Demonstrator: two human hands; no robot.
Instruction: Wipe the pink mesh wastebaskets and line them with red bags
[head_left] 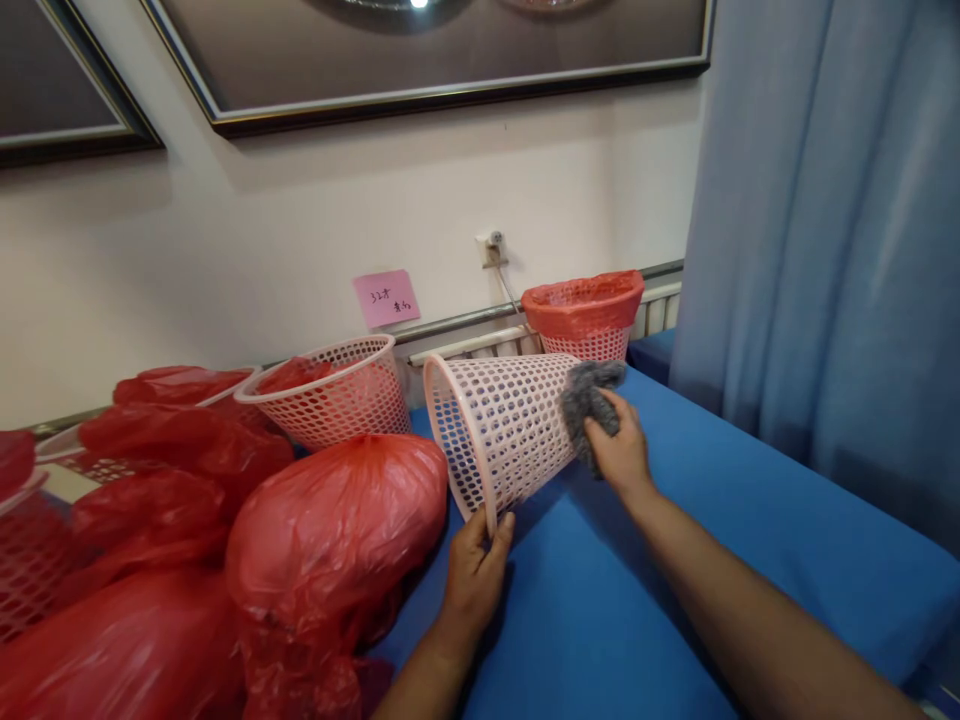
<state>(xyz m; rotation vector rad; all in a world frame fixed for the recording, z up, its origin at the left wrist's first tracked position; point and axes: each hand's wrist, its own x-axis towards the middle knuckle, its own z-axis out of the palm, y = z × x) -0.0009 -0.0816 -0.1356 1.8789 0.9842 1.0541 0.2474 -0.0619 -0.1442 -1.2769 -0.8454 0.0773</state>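
A pale pink perforated plastic wastebasket [517,415] lies tilted on its side above the blue padded surface [585,590], its mouth facing left. My left hand [478,570] grips the lower edge of its rim, thumb on the near side. My right hand [621,450] is closed on a grey fuzzy cloth [589,405], which presses against the basket's base end. Just left of the basket sits a full, bulging red plastic bag [337,520].
A pink basket lined with a red bag [583,300] stands behind, near the wall. Another pink basket [360,395] and several red bags [142,640] crowd the left. A blue curtain [832,250] hangs at right. A pink note [386,298] and a socket [492,250] are on the wall.
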